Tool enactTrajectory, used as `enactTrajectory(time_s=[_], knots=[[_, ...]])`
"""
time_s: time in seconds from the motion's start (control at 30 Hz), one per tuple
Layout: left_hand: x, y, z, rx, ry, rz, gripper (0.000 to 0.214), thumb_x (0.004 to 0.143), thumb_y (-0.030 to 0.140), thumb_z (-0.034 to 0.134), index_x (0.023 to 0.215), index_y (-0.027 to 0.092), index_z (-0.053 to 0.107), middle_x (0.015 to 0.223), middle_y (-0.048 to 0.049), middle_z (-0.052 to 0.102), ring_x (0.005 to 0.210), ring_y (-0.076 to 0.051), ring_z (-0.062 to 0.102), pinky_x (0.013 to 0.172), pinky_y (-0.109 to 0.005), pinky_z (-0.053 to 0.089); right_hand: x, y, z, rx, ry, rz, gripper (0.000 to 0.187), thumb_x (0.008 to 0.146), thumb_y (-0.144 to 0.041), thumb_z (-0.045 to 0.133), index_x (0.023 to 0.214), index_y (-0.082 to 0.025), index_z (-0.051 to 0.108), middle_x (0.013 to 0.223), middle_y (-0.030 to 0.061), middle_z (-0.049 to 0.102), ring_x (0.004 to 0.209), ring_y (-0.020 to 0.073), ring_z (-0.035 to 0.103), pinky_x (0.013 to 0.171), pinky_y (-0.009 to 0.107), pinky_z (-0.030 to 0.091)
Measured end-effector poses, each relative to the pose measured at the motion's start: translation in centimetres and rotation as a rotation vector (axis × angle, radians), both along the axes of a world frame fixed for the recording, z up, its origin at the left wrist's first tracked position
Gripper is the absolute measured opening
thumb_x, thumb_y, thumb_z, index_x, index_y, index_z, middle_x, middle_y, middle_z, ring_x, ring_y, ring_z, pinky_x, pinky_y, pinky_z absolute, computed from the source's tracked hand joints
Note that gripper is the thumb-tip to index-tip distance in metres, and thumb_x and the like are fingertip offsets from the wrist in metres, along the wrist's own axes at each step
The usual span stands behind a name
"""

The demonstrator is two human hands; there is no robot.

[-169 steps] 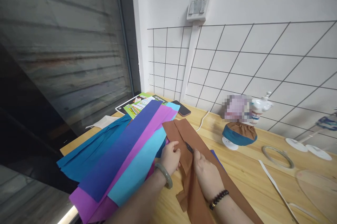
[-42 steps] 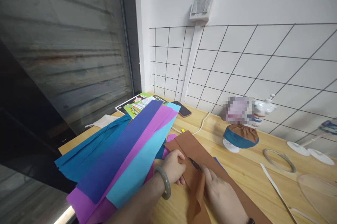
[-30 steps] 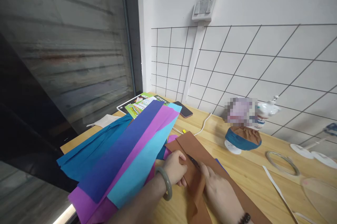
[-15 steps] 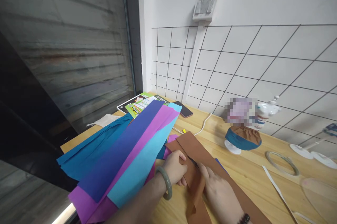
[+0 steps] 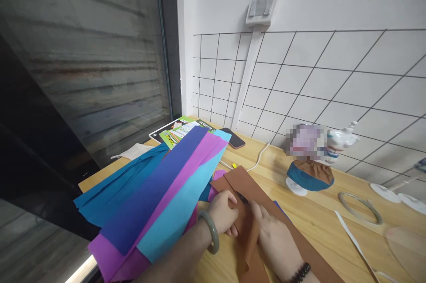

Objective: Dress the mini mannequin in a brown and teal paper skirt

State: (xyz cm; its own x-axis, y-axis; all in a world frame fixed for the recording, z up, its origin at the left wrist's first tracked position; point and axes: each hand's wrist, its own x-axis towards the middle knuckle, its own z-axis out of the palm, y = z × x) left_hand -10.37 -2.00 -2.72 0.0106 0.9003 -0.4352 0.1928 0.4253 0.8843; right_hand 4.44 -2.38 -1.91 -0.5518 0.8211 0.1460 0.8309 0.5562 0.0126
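A long brown sheet [image 5: 282,234], which looks like fabric or crepe paper, lies slantwise on the table under both hands. My left hand [image 5: 224,212], with a jade-like bangle at the wrist, is closed with curled fingers on the sheet's left part. In my right hand [image 5: 278,236] is a pair of dark scissors [image 5: 244,198]; only the blades show, at a slit in the brown sheet, and the handles are hidden. A loose brown flap [image 5: 252,245] folds up beside the right fingers. Left of my hands lie blue [image 5: 156,190], purple [image 5: 196,154] and light blue [image 5: 176,212] sheets.
Behind the sheets are printed booklets [image 5: 173,134] and a phone [image 5: 233,137]. A brown-and-teal gathered piece [image 5: 309,177] stands on a white base [image 5: 296,186]. Farther right lie a ring [image 5: 361,207] and a white strip [image 5: 354,243]. A wire grid [image 5: 316,68] lines the wall.
The view has shifted slightly. The scissor blades have moved a little farther up the brown sheet, while my left hand holds nearly the same spot.
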Motion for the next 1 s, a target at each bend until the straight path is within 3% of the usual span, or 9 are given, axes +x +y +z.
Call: enactTrajectory(time_s=[0.17,0.37,0.8,1.0], knots=[[0.0,-0.1,0.5,-0.001,-0.011,0.0,0.027,0.071,0.01,0.047,0.096,0.018,0.041,0.03,0.0102,0.04,0.027,-0.011,0.045,0.027,-0.014,0.032,-0.3,0.1,0.1,0.035,-0.04,-0.013,0.05,0.068,0.004,0.034,0.116,-0.005,0.045,0.093,0.0155,0.063,0.076,0.019,0.063,0.06,0.025,0.049],[0.0,-0.2,1.0,-0.01,-0.004,-0.007,0.027,0.072,0.01,0.048,0.097,0.016,0.041,0.033,0.0107,0.04,0.026,-0.01,0.044,0.027,-0.013,0.031,-0.1,0.2,-0.2,0.054,-0.052,0.004,0.049,0.069,0.003,0.035,0.116,-0.008,0.046,0.092,0.014,0.064,0.077,0.0173,0.063,0.064,0.023,0.049],[0.1,-0.1,0.5,-0.013,-0.028,0.0,0.026,0.07,0.007,0.047,0.093,0.017,0.042,0.032,0.0106,0.04,0.027,-0.011,0.045,0.026,-0.014,0.032,-0.4,0.5,0.2,0.033,-0.028,0.007,0.046,0.071,0.003,0.034,0.115,-0.006,0.045,0.092,0.0152,0.064,0.08,0.018,0.063,0.065,0.024,0.048],[0.0,-0.1,0.4,0.033,-0.01,-0.012,0.024,0.066,0.007,0.047,0.087,0.019,0.044,0.041,0.0091,0.044,0.026,-0.01,0.044,0.022,-0.015,0.031,-0.9,1.3,-0.2,0.043,-0.055,0.006,0.046,0.071,0.002,0.035,0.116,-0.006,0.044,0.093,0.0144,0.063,0.076,0.0185,0.063,0.06,0.025,0.049]])
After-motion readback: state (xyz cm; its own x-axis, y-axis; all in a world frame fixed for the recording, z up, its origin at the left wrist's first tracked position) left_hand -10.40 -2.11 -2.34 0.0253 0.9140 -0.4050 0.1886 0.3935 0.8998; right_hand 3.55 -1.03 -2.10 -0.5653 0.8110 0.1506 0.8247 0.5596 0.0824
